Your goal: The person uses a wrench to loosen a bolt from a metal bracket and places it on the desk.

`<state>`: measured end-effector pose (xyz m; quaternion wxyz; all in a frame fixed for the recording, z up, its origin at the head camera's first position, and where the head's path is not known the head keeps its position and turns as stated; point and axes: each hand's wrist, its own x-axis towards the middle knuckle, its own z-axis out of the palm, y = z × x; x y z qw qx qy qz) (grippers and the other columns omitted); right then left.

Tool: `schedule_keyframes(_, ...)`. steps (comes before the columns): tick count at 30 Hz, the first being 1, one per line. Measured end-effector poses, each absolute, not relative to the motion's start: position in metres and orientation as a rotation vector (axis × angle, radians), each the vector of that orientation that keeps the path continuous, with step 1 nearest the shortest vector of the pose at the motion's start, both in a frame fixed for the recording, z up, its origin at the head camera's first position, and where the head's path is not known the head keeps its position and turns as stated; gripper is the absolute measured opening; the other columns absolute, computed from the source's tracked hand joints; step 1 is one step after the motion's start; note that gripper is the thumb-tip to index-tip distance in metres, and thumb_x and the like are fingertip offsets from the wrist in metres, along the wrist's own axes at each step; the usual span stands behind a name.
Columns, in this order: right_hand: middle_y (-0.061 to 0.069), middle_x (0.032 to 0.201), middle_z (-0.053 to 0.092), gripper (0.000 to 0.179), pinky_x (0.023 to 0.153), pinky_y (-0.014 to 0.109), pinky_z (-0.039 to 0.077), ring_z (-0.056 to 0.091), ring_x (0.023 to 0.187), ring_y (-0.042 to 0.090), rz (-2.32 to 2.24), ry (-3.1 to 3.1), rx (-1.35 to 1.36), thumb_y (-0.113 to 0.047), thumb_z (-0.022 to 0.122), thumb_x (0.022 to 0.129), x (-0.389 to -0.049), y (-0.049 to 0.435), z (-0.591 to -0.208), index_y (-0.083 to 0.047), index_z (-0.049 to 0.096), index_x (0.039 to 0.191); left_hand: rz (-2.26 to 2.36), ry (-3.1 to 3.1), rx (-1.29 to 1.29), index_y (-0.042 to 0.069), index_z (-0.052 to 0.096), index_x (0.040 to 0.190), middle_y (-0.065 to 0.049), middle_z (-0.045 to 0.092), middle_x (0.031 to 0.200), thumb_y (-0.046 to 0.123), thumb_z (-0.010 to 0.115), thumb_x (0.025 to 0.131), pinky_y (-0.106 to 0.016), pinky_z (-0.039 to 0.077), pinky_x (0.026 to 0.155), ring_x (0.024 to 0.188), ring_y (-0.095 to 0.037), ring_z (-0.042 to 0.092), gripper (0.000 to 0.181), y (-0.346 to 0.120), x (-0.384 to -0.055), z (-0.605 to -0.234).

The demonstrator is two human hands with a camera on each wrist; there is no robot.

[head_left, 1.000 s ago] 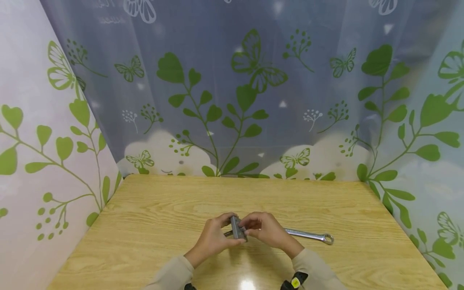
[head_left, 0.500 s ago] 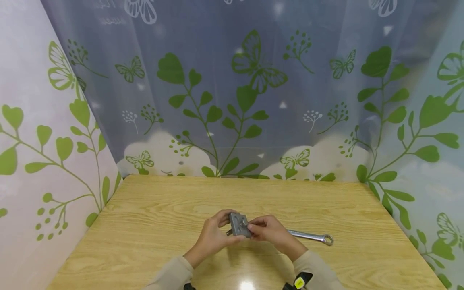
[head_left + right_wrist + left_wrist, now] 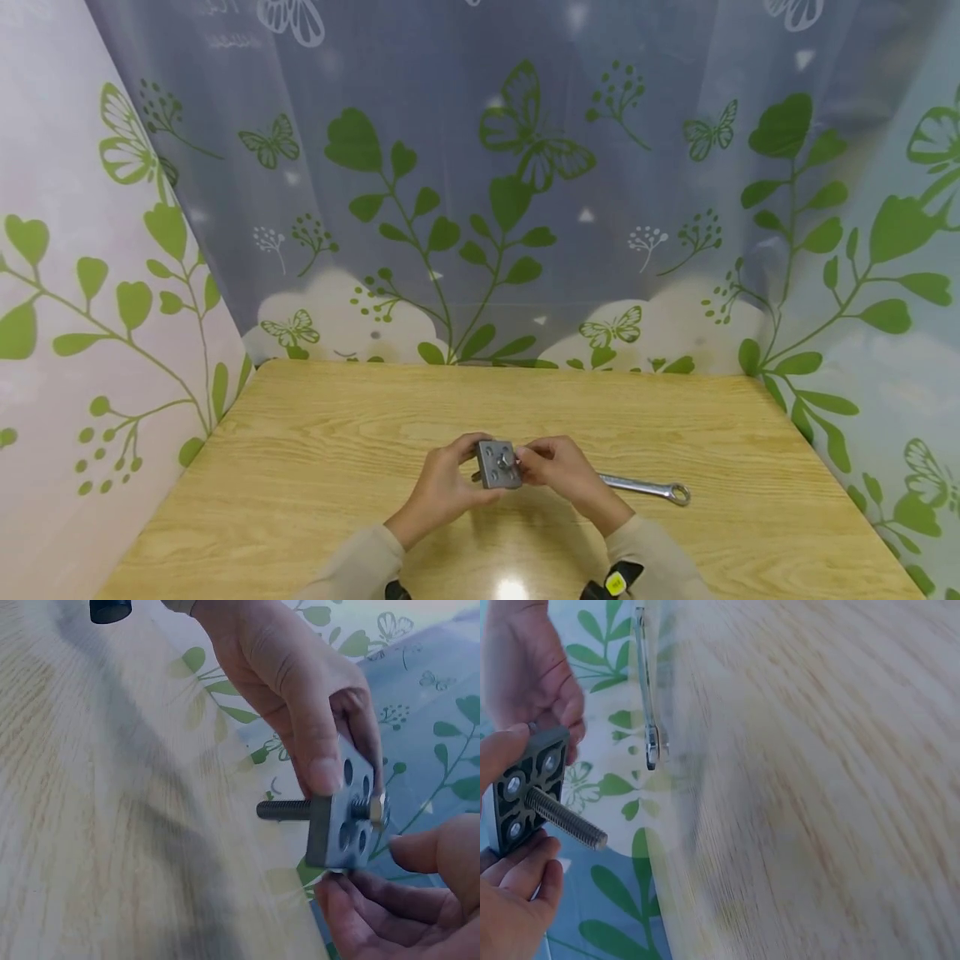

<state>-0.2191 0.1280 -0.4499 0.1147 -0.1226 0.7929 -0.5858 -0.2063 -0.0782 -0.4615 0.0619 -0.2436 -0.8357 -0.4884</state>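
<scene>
My left hand [image 3: 442,483] grips a small grey square metal plate [image 3: 491,477] by opposite edges, with several holes in its face. A hex bolt [image 3: 504,461] passes through the plate's middle. Its threaded shank [image 3: 570,817] sticks out toward the left wrist camera. On the opposite side, the hex head [image 3: 377,811] stands a little off the plate. Beside the plate's right edge is my right hand [image 3: 562,475], fingers loosely bent. In the right wrist view its thumb [image 3: 412,851] is apart from the bolt head; whether its fingers touch the plate's edge I cannot tell.
A combination wrench [image 3: 641,487] lies on the wooden table [image 3: 337,417], right of the hands and partly behind the right one. Curtains printed with green leaves and butterflies [image 3: 450,250] enclose the table's back and sides.
The plate has turned, so its holed face and the bolt head now face the head camera. My right hand's fingers have moved right, from the bolt to beside the plate's edge.
</scene>
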Motion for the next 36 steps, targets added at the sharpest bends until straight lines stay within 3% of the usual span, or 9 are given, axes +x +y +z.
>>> schedule_keyframes(5, 0.007, 0.076, 0.068, 0.037, 0.060, 0.030, 0.058, 0.065, 0.066, 0.018, -1.542, 2.632, -0.395, -0.033, 0.061, 0.095, -0.217, 0.120, -0.440, 0.003, 0.070, 0.095, -1.457, -2.520, -0.745, -0.002, 0.057, 0.123, -0.016, 0.066, 0.118, 0.015, 0.087, 0.069, -0.041, 0.051, 0.096, 0.109, -0.029, 0.064, 0.064, -0.076, -0.207, -0.461)
schedule_keyframes(9, 0.003, 0.068, 0.066, 0.034, 0.055, 0.031, 0.056, 0.062, 0.060, 0.015, -1.486, 2.630, -0.442, -0.032, 0.064, 0.092, -0.217, 0.115, -0.434, 0.001, 0.071, 0.089, -1.436, -2.523, -0.761, -0.001, 0.056, 0.122, -0.016, 0.066, 0.119, 0.015, 0.087, 0.069, -0.042, 0.051, 0.096, 0.109, -0.029, 0.064, 0.063, -0.075, -0.208, -0.462)
schedule_keyframes(19, 0.010, 0.101, 0.071, 0.017, 0.071, 0.026, 0.058, 0.068, 0.088, 0.020, -1.371, 2.629, -0.733, -0.011, 0.069, 0.088, -0.218, 0.119, -0.431, -0.006, 0.072, 0.105, -1.422, -2.574, -0.777, -0.003, 0.054, 0.125, -0.017, 0.067, 0.116, 0.019, 0.086, 0.071, -0.045, 0.054, 0.090, 0.106, -0.031, 0.065, 0.067, -0.078, -0.209, -0.463)
schedule_keyframes(30, 0.010, 0.101, 0.070, 0.016, 0.072, 0.024, 0.057, 0.067, 0.087, 0.017, -1.405, 2.594, -0.778, -0.006, 0.070, 0.086, -0.220, 0.119, -0.432, -0.007, 0.073, 0.102, -1.388, -2.605, -0.788, -0.002, 0.055, 0.124, -0.015, 0.065, 0.118, 0.023, 0.088, 0.068, -0.044, 0.054, 0.091, 0.107, -0.031, 0.064, 0.070, -0.078, -0.209, -0.463)
schedule_keyframes(36, 0.005, 0.095, 0.069, 0.019, 0.069, 0.025, 0.056, 0.065, 0.082, 0.015, -1.413, 2.617, -0.723, -0.018, 0.070, 0.088, -0.220, 0.120, -0.429, -0.007, 0.070, 0.105, -1.506, -2.533, -0.737, -0.001, 0.057, 0.123, -0.017, 0.066, 0.116, 0.012, 0.087, 0.068, -0.048, 0.051, 0.093, 0.107, -0.031, 0.065, 0.064, -0.077, -0.209, -0.465)
